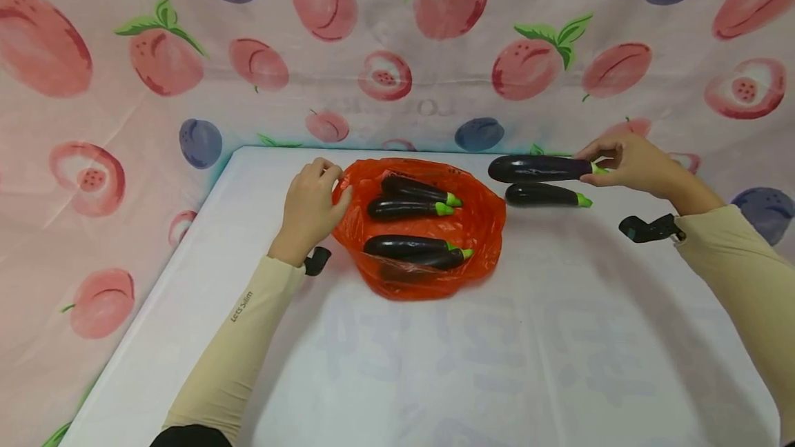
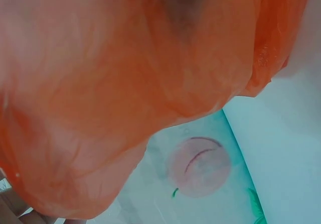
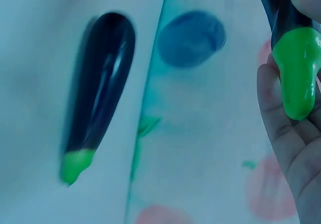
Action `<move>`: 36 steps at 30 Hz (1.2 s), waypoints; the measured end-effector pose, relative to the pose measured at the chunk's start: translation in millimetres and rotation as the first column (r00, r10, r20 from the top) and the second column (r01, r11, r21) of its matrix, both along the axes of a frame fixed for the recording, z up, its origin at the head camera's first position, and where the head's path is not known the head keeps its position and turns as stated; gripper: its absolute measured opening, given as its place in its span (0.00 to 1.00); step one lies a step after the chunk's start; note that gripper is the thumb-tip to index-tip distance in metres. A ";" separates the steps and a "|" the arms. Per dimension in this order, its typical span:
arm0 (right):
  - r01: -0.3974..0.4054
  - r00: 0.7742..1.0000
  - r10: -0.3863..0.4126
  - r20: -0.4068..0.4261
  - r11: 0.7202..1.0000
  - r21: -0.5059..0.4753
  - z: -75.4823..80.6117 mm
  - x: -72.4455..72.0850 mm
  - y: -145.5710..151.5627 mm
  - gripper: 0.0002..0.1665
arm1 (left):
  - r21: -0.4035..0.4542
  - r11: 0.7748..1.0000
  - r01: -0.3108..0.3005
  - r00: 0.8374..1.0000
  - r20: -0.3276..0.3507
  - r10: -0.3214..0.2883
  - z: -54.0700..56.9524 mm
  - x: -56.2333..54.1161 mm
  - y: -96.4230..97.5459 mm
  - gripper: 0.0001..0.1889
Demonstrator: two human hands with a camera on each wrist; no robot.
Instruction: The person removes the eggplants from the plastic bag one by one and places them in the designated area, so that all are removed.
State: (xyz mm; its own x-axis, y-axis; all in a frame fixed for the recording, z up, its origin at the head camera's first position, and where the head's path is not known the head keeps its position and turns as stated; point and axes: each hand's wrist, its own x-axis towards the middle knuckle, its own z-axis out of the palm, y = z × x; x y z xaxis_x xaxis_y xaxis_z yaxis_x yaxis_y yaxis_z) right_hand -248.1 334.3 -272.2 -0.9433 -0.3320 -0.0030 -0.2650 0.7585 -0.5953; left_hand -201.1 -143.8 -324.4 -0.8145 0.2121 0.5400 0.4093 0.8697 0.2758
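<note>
An eggplant (image 1: 537,168) with a bright green stem end is gripped in my right hand (image 1: 636,167), by the stem end. In the right wrist view, thumb and fingers (image 3: 275,91) sit on either side of this eggplant (image 3: 288,8). Just below it in the head view, a second eggplant (image 1: 540,195) lies on the white table. To the left stands an orange-red plastic bag (image 1: 428,288), spread wide with several eggplants inside. My left hand (image 1: 310,209) holds the bag's left rim; its fingers show at the bag's edge in the left wrist view.
The white table (image 1: 497,364) reaches back to a fruit-printed cloth (image 1: 435,74) that hangs behind it and down the left side. Inside the bag, one pair of eggplants (image 1: 406,209) lies at the back and another (image 1: 410,247) at the front, partly under plastic.
</note>
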 end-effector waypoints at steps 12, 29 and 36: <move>0.084 0.996 -0.085 0.022 0.996 0.011 -35.1 9.8 39.6 0.23 | 0.005 1.000 -0.006 1.000 0.017 0.005 -0.5 0.7 -0.5 0.08; 0.069 0.997 -0.061 0.047 0.983 -0.173 -95.7 5.1 53.5 0.15 | 0.005 1.000 0.000 1.000 0.018 0.000 -3.3 -0.8 0.7 0.09; 0.063 0.996 -0.051 0.076 0.985 -0.162 -108.6 5.9 56.7 0.16 | 0.002 1.000 0.002 1.000 0.022 -0.002 -5.3 0.2 0.9 0.09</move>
State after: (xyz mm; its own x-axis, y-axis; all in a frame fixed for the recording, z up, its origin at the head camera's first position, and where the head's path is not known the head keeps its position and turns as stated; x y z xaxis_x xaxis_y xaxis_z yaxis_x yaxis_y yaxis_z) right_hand -242.2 391.0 -380.8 -0.9599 -0.2796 -0.0211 -0.1767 0.6617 -0.7287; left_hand -200.9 -142.9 -329.7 -0.8257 0.2126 0.5226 0.4047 0.8686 0.2861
